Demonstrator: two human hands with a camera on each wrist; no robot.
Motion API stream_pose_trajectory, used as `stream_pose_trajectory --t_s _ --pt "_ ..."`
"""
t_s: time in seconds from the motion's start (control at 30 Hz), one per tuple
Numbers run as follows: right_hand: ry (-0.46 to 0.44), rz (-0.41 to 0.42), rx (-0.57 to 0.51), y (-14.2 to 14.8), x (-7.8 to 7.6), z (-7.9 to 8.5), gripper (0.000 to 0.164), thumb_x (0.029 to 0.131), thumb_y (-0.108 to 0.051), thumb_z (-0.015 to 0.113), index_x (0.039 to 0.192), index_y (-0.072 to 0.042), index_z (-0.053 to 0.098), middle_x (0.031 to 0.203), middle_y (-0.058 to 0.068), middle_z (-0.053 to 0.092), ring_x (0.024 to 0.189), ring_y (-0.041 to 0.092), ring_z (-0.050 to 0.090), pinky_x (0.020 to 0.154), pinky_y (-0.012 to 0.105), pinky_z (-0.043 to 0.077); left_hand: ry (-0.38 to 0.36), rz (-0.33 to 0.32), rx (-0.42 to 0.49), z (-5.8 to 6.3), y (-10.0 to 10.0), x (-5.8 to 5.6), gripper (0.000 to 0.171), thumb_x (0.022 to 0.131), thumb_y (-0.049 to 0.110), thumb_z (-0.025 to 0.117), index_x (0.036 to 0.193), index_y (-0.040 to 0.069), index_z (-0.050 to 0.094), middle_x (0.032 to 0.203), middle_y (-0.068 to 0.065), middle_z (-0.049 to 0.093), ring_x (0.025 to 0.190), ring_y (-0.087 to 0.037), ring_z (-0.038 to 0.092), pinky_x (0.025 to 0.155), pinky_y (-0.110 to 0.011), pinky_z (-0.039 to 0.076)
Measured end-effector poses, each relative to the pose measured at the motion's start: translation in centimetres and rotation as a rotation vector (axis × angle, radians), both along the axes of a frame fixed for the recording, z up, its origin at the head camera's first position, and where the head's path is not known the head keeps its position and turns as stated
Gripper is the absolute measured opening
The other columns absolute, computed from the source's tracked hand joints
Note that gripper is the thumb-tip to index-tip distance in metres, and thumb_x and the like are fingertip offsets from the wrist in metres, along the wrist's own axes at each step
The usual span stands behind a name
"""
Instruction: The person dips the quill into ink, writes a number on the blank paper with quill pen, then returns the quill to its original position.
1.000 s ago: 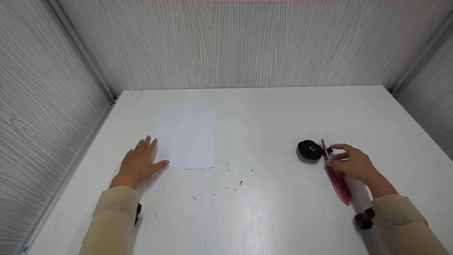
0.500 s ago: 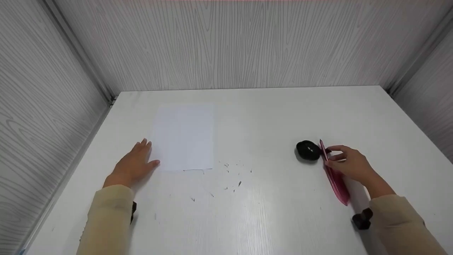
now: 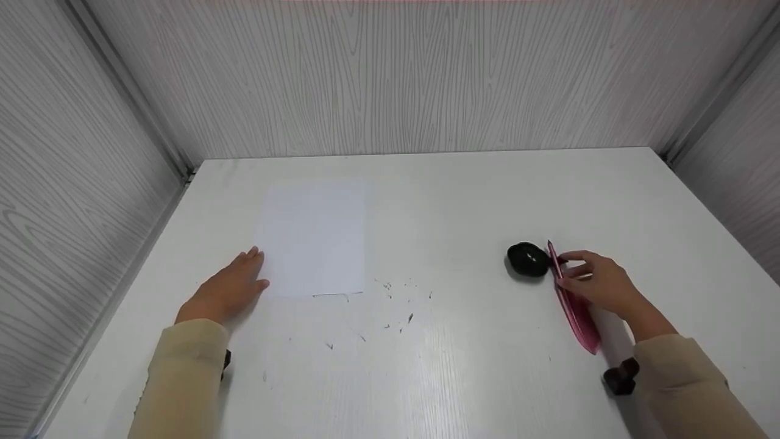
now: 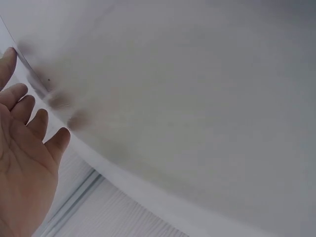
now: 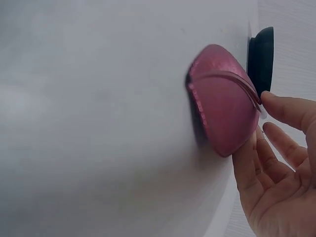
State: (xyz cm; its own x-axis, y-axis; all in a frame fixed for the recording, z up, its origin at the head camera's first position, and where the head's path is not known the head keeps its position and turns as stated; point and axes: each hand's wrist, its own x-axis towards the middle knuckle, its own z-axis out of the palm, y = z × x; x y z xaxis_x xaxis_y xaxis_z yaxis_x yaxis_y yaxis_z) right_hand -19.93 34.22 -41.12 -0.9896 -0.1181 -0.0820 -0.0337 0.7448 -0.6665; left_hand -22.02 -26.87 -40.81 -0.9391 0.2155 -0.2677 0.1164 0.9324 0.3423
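A white sheet of paper (image 3: pixel 314 241) lies on the left part of the table. My left hand (image 3: pixel 228 289) rests at its left edge, palm down with fingers extended; the left wrist view shows the fingertips (image 4: pixel 59 140) along that edge. Farther right, a slim, shiny pink pouch (image 3: pixel 577 320) with a pointed far end stands tilted on the table. My right hand (image 3: pixel 600 283) holds it near its upper part, thumb on one side and fingers on the other. Close up, the pouch (image 5: pixel 222 108) shows a curved band and a beaded-looking edge. Its far end is partly hidden.
A glossy black rounded object (image 3: pixel 528 260) sits just left of the pouch, close to its far end. Small dark marks (image 3: pixel 410 318) dot the white table (image 3: pixel 463 201) in the middle. Wood-grain panels (image 3: pixel 390 79) enclose the back and both sides.
My left hand has drawn slightly left and down, its fingers less spread. The right hand and the pink pouch keep almost the same place. The whole view has shifted a little.
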Motion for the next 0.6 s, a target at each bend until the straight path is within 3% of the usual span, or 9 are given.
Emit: stream_pose_trajectory --t_s 0.47,0.6 --pt "-0.054 -0.017 -0.081 0.01 -0.07 -0.18 0.054 0.091 -0.015 0.064 0.139 0.000 0.044 0.113 0.023 0.060 0.085 0.021 0.063 0.062 0.029 0.052 -0.022 0.040 0.034 -0.23 0.50 0.49 0.064 0.102 0.035 0.041 0.152 0.004 0.014 0.158 -0.012 0.007 0.143 -0.035 0.002 0.111 -0.057 0.007" --pt "-0.054 -0.014 -0.100 0.01 -0.02 -0.08 0.055 0.091 -0.016 0.065 0.140 0.000 0.043 0.113 0.024 0.059 0.087 0.020 0.063 0.063 0.028 0.052 -0.007 0.025 0.027 -0.06 0.91 0.94 0.064 0.103 0.032 0.041 0.151 0.001 0.015 0.158 -0.016 0.008 0.143 -0.036 0.003 0.111 -0.056 0.006"
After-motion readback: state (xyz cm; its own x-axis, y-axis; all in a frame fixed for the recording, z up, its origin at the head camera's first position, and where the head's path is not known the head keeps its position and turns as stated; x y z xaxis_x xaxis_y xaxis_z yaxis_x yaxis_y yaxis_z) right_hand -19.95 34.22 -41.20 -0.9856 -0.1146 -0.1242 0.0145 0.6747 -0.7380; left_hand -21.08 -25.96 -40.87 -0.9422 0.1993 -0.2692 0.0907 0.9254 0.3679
